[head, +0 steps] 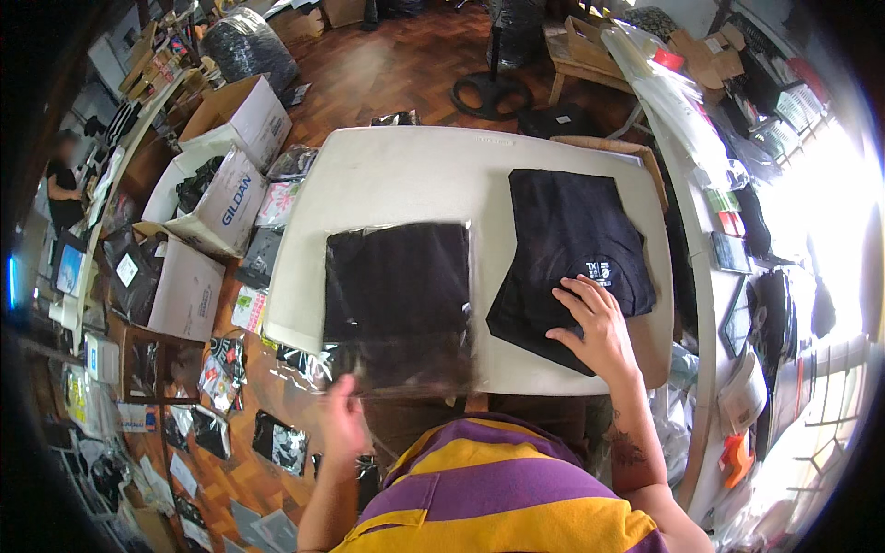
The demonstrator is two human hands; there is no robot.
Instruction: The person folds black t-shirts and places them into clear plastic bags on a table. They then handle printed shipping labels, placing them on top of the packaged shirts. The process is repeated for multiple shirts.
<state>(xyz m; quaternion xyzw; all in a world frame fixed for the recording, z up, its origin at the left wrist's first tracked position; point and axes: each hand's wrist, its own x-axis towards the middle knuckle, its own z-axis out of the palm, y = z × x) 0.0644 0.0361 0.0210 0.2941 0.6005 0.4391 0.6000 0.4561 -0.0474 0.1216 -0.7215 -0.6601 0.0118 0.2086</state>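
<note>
A folded black garment in a clear plastic bag [397, 297] lies on the white table [408, 173], its near edge reaching the table's front edge. My left hand [346, 418] is blurred at the bag's lower left corner; whether it pinches the plastic cannot be made out. To the right are folded black T-shirts [563, 228], overlapping at different angles. White print with a size mark shows inside the top shirt's collar. My right hand [591, 321] rests on this shirt just below the collar, fingers spread and holding nothing.
On the left stand open cardboard boxes [238, 207], one holding black plastic. Bagged garments [280, 442] lie on the wooden floor. A long white counter [698, 276] loaded with goods runs along the right. Beyond the table is a black round stand base [492, 97]. Another person [66, 186] stands far left.
</note>
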